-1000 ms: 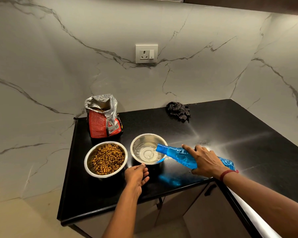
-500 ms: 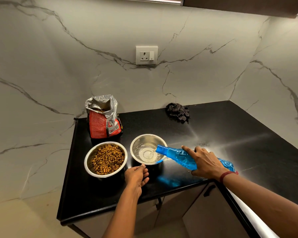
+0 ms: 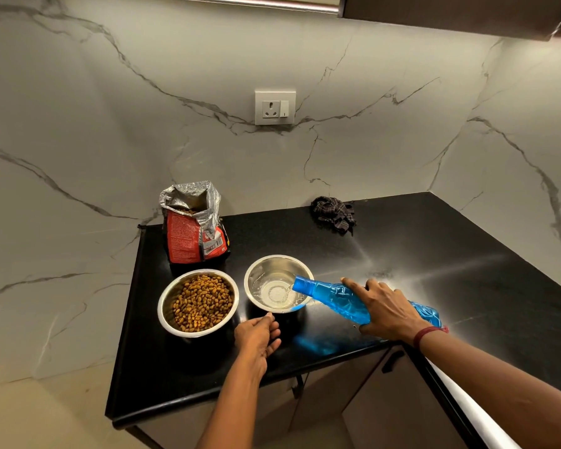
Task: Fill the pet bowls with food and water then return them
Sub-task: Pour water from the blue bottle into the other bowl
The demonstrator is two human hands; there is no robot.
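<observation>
The right grip (image 3: 386,311) curls round the tilted blue bottle (image 3: 334,298), its mouth over the steel water bowl (image 3: 272,264) on the black surface (image 3: 434,254). The left grip (image 3: 256,338) pinches that bowl's near rim, beside the kibble bowl (image 3: 167,303).

Bag (image 3: 191,234) stands at counter's (image 3: 434,270) back-left corner. Kibble bowl (image 3: 161,311) just in front of it, by left edge, kibble (image 3: 201,303) inside. Water bowl (image 3: 274,257) just right of that, small gap btwn. L hand (image 3: 256,335) holds its front side, nr front edge. Bottle (image 3: 337,298) tilted at bowl's right, neck over rim, in R hand (image 3: 386,312). Cloth (image 3: 332,213) nr back edge, well apart.
</observation>
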